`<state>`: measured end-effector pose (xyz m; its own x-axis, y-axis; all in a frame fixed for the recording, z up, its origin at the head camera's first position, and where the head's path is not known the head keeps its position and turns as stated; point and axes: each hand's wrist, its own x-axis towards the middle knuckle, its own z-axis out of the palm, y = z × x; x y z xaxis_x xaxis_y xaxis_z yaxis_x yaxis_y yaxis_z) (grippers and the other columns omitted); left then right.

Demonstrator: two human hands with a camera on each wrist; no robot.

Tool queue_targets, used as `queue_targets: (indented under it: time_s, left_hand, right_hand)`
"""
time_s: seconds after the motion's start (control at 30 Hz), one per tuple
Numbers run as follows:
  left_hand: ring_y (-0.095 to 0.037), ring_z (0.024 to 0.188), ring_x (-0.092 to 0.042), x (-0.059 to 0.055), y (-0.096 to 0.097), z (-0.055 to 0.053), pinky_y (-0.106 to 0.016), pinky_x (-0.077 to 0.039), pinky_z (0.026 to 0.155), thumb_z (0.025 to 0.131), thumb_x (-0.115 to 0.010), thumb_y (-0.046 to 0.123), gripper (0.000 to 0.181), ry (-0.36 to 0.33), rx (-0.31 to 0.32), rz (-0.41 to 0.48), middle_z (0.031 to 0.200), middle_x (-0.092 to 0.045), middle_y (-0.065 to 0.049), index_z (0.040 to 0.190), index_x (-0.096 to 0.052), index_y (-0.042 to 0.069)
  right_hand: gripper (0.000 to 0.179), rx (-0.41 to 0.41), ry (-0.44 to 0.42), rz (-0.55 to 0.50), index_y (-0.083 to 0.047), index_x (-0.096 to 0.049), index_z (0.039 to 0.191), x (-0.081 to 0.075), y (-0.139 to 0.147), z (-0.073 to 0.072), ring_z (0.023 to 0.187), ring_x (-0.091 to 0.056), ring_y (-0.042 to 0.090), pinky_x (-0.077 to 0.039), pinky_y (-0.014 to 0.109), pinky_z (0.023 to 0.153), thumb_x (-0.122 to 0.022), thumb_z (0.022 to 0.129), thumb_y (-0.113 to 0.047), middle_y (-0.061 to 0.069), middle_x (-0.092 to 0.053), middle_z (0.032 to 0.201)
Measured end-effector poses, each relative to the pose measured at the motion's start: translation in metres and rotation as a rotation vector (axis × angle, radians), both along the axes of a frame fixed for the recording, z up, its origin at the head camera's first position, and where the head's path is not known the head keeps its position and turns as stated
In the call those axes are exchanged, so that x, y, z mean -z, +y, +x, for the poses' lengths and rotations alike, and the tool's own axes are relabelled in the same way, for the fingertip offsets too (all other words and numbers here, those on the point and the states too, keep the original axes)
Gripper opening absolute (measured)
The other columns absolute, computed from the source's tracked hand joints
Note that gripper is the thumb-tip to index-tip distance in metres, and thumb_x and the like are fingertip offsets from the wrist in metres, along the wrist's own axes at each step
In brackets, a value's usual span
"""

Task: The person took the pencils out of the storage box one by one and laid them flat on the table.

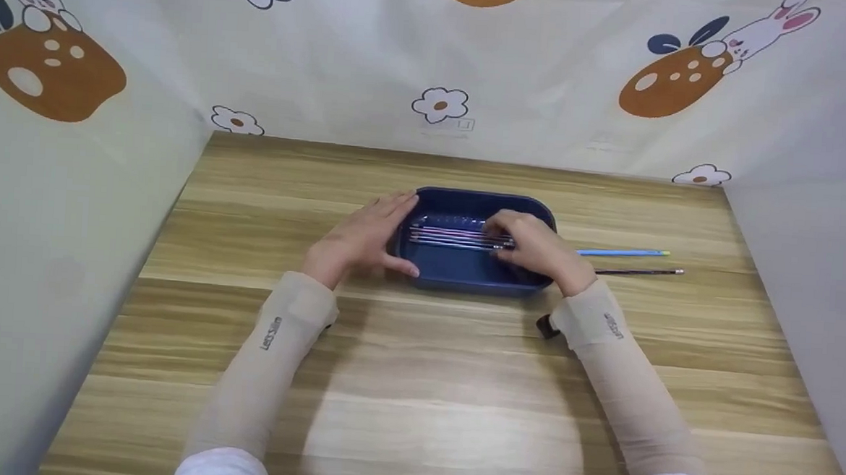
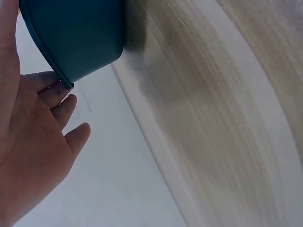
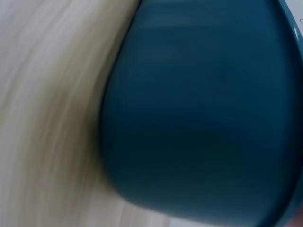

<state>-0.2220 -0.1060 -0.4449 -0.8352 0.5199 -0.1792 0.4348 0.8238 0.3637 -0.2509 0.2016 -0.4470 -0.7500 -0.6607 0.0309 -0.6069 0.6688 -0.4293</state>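
A dark blue rectangular basin (image 1: pixel 479 278) sits on the wooden table. My left hand (image 1: pixel 359 238) rests against its left end from outside, thumb spread towards the near corner and fingers at the far one. In the left wrist view, fingertips of the left hand (image 2: pixel 35 127) touch the basin's rim (image 2: pixel 71 85). Inside the basin, several thin pencils (image 1: pixel 452 239) lie side by side. My right hand (image 1: pixel 535 247) reaches in over the right rim, fingers curled around the pencils' right ends. The basin's outer wall (image 3: pixel 199 118) fills the right wrist view, where that hand's fingers are hidden.
A light blue pencil (image 1: pixel 625 253) and a dark pencil (image 1: pixel 642 271) lie on the table right of the basin. Something clear and shiny (image 1: pixel 449 222) lies behind the pencils inside it. Patterned wall sheets (image 1: pixel 345 67) border the table (image 1: pixel 444 383) at back and sides.
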Motion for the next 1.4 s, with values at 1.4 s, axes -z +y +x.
queue_targets:
  time_s: [1.4]
  left_hand:
    - [-0.023,0.158,-0.006,-0.002,0.001,0.001,-0.046,-0.009,0.13,0.075,-0.075,0.065,0.122,-0.01,-0.014,0.037,0.17,-0.005,-0.004,0.162,-0.007,0.014]
  right_hand:
    - [0.03,0.012,-0.078,0.09,-0.003,-0.066,0.119,0.015,-0.038,0.001,0.11,-0.065,0.027,-0.054,0.042,0.102,-0.071,0.089,-0.005,0.012,-0.069,0.117]
